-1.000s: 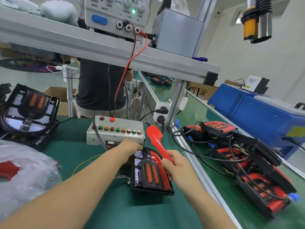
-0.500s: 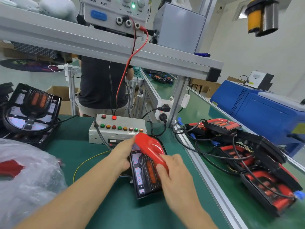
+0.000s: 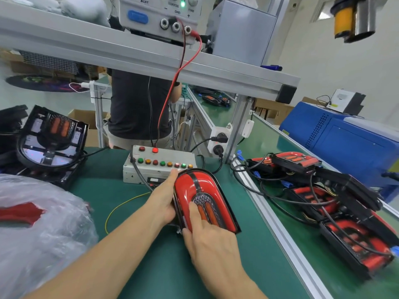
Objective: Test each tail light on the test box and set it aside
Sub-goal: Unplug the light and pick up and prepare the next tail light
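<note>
- The tail light [image 3: 203,203] is lying on the green bench mat [image 3: 133,190], its far end just in front of the test box [image 3: 159,167], near enough for its lead to reach, by my guess.
- The left hand [image 3: 164,201] is cupping the unit's left edge, fingers curled against the housing, steadying it so it isn't sliding.
- The right hand [image 3: 211,240] is lying flat over the near end of the red lens, fingers nearly straight and pressing down; it is gripping nothing, seemingly seating the lens.
- Several buttons on the box are glowing, one red lamp brightest, so the box looks powered.
- Finished-looking units [image 3: 345,223] are piling up with their cables on the belt to the right, probably the set-aside spot.
- Half a second ago the red lens was tilted up off the black housing with the amber strips exposed; now it is sitting down over them, closed.
- A second ago the right hand was holding that lens aloft, pinched.
</note>
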`<action>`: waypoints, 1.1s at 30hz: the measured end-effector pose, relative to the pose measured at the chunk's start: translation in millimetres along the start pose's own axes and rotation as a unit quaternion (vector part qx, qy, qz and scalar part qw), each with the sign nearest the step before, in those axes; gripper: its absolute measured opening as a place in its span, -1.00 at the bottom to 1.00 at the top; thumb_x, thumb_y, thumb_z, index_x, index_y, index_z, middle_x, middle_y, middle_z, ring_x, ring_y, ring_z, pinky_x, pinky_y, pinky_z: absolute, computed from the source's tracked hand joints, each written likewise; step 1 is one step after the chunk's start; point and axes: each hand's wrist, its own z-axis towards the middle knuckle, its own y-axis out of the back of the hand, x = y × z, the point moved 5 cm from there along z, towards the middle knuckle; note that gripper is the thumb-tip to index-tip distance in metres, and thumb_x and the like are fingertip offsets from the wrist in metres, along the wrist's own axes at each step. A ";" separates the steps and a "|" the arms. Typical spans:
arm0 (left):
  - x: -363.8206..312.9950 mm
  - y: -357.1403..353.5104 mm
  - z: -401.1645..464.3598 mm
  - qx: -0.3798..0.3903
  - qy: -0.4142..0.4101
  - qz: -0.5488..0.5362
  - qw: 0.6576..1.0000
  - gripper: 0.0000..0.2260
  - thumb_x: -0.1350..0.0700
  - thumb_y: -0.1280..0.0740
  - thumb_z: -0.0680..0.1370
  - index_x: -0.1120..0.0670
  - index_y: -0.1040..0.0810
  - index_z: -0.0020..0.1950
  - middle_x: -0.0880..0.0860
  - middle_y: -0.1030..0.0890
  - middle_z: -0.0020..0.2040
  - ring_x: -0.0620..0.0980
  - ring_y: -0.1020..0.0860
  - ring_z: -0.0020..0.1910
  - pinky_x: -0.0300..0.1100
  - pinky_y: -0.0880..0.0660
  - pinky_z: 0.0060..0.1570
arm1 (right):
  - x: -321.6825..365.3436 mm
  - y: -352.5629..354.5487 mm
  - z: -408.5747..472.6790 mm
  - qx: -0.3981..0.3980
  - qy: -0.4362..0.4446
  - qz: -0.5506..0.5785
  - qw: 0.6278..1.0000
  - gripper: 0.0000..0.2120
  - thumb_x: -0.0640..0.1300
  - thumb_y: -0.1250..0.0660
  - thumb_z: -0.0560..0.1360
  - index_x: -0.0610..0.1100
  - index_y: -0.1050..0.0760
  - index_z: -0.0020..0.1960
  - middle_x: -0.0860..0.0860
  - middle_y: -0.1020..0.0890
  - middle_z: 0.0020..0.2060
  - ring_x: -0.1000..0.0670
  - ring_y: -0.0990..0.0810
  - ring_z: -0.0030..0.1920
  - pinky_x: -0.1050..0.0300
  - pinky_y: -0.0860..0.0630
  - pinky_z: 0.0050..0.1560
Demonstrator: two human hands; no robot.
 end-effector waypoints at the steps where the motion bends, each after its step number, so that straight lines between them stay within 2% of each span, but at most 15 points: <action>1: 0.0 -0.4 0.0 0.003 -0.004 0.003 1.000 -0.62 -0.16 -0.31 0.54 0.17 -0.62 -0.08 0.20 -0.69 -0.22 0.14 -0.68 -0.34 -0.03 -0.54 -0.31 | -0.2 -1.4 0.4 0.005 -0.004 0.002 1.000 -0.42 0.15 -0.57 0.24 -0.15 -0.65 0.15 0.06 -0.53 -0.54 0.12 -0.45 -0.63 0.33 -0.27 -0.68; 8: 0.8 -9.1 -3.6 0.044 -0.018 0.025 0.999 -0.61 -0.22 -0.34 0.49 0.09 -0.72 -0.19 0.16 -0.71 -0.18 0.11 -0.69 -0.27 -0.03 -0.57 -0.25 | -0.5 -10.5 0.2 -0.011 -0.002 0.003 1.000 -0.41 0.13 -0.57 0.24 -0.16 -0.64 0.17 0.06 -0.50 -0.56 0.10 -0.41 -0.67 0.34 -0.27 -0.69; 10: -1.2 -12.0 -4.8 0.078 -0.051 0.052 0.994 -0.76 -0.10 -0.43 0.45 0.01 -0.69 0.00 0.16 -0.70 -0.08 0.13 -0.69 -0.16 -0.01 -0.60 -0.17 | -0.3 -12.4 -0.4 -0.028 0.000 -0.011 1.000 -0.40 0.15 -0.58 0.22 -0.16 -0.66 0.15 0.07 -0.48 -0.57 0.10 -0.41 -0.67 0.35 -0.24 -0.68; 13: -4.2 -13.3 -6.6 0.081 -0.095 0.059 0.990 -0.64 0.18 -0.47 0.41 0.00 -0.57 0.19 0.19 -0.69 -0.04 0.15 -0.69 -0.14 -0.03 -0.61 -0.24 | 0.0 -14.8 0.2 -0.035 -0.016 -0.005 0.999 -0.38 0.22 -0.57 0.19 -0.13 -0.67 0.13 0.07 -0.49 -0.58 0.11 -0.41 -0.67 0.35 -0.27 -0.69; 15: -4.8 -13.7 -8.3 0.067 -0.100 0.050 0.991 -0.62 0.21 -0.47 0.42 0.03 -0.56 0.22 0.20 -0.68 -0.04 0.16 -0.68 -0.15 -0.05 -0.60 -0.26 | -5.2 -10.6 -1.3 0.002 -0.033 0.042 0.999 -0.38 0.36 -0.37 0.33 -0.04 -0.63 0.21 0.06 -0.59 -0.42 0.09 -0.54 -0.52 0.29 -0.39 -0.60; 17: -7.7 -10.1 -8.4 0.043 -0.101 0.023 0.994 -0.63 0.21 -0.47 0.41 0.05 -0.56 0.20 0.21 -0.68 -0.05 0.14 -0.67 -0.20 -0.07 -0.60 -0.31 | -20.8 -8.0 -3.8 0.057 -0.093 0.143 0.984 -0.33 0.46 0.00 0.40 0.14 -0.47 0.32 0.12 -0.57 -0.06 0.07 -0.59 -0.14 0.17 -0.52 -0.24; 18: -10.4 -7.5 -7.5 0.033 -0.104 0.010 0.994 -0.64 0.21 -0.47 0.41 0.05 -0.57 0.18 0.21 -0.68 -0.06 0.13 -0.67 -0.22 -0.08 -0.59 -0.35 | -33.2 -6.4 -6.6 0.063 -0.141 0.235 0.960 -0.36 0.48 0.04 0.39 0.18 -0.45 0.27 0.18 -0.51 -0.03 0.11 -0.54 -0.07 0.20 -0.48 -0.12; 19: -13.3 -4.9 -5.6 0.027 -0.106 -0.001 0.994 -0.66 0.20 -0.47 0.41 0.05 -0.56 0.17 0.19 -0.68 -0.07 0.11 -0.67 -0.24 -0.08 -0.59 -0.37 | -46.5 -6.2 -11.6 0.055 -0.201 0.347 0.914 -0.42 0.50 -0.03 0.38 0.16 -0.47 0.15 0.20 -0.49 -0.11 0.13 -0.50 -0.12 0.28 -0.43 -0.13; 21: -19.6 -3.6 -4.8 0.028 -0.109 -0.018 0.993 -0.69 0.17 -0.47 0.43 0.04 -0.55 0.15 0.14 -0.70 -0.15 0.08 -0.68 -0.28 -0.09 -0.59 -0.39 | -72.1 -13.3 -25.6 0.019 -0.337 0.502 0.796 -0.45 0.49 -0.24 0.28 0.09 -0.46 0.03 0.16 -0.51 -0.21 0.13 -0.51 -0.21 0.29 -0.41 -0.18; 24: -25.3 -7.7 -6.5 0.037 -0.124 -0.025 0.991 -0.69 0.15 -0.46 0.43 0.03 -0.54 0.16 0.11 -0.71 -0.17 0.04 -0.69 -0.29 -0.10 -0.59 -0.39 | -58.7 -36.2 -32.8 0.145 -0.412 0.703 0.562 -0.01 0.33 -0.46 0.17 -0.08 -0.23 0.45 0.03 -0.56 0.22 0.00 -0.59 0.12 0.08 -0.49 0.15; 25: -25.4 -10.8 -8.2 0.044 -0.128 -0.023 0.991 -0.68 0.14 -0.47 0.43 0.03 -0.54 0.15 0.10 -0.71 -0.17 0.03 -0.69 -0.29 -0.11 -0.59 -0.39 | -48.9 -40.4 -31.6 0.168 -0.406 0.753 0.490 0.06 0.27 -0.53 0.17 -0.14 -0.19 0.50 -0.04 -0.55 0.28 -0.05 -0.58 0.20 -0.03 -0.46 0.27; 26: -24.8 -14.6 -10.5 0.053 -0.130 -0.022 0.990 -0.69 0.14 -0.46 0.42 0.02 -0.54 0.15 0.09 -0.71 -0.18 0.03 -0.69 -0.29 -0.12 -0.58 -0.39 | -40.8 -41.9 -28.7 0.178 -0.392 0.788 0.440 0.01 0.22 -0.56 0.19 -0.18 -0.25 0.47 -0.08 -0.59 0.26 -0.08 -0.59 0.21 -0.10 -0.43 0.30; 27: -23.0 -18.0 -12.6 0.061 -0.129 -0.021 0.989 -0.70 0.14 -0.46 0.42 0.02 -0.55 0.13 0.09 -0.71 -0.19 0.02 -0.69 -0.29 -0.12 -0.58 -0.40 | -34.8 -42.6 -25.7 0.184 -0.381 0.808 0.411 -0.11 0.15 -0.56 0.21 -0.18 -0.34 0.41 -0.10 -0.64 0.19 -0.09 -0.62 0.18 -0.14 -0.46 0.26; 29: -19.3 -23.1 -17.0 0.072 -0.131 -0.019 0.989 -0.71 0.15 -0.46 0.43 0.03 -0.55 0.13 0.09 -0.71 -0.18 0.03 -0.69 -0.28 -0.12 -0.58 -0.40 | -26.6 -42.2 -21.4 0.183 -0.367 0.826 0.386 -0.31 -0.02 -0.54 0.21 -0.16 -0.46 0.29 -0.13 -0.69 0.07 -0.12 -0.67 0.09 -0.14 -0.55 0.09; 33: -18.7 -26.5 -22.6 0.086 -0.134 -0.020 0.987 -0.69 0.16 -0.45 0.44 0.12 -0.57 0.16 0.15 -0.70 -0.08 0.04 -0.68 -0.24 -0.13 -0.60 -0.35 | -23.1 -44.6 -21.0 0.145 -0.367 0.846 0.358 -0.43 -0.22 -0.53 0.19 -0.29 -0.52 0.18 -0.22 -0.70 -0.05 -0.13 -0.71 -0.05 -0.02 -0.66 -0.12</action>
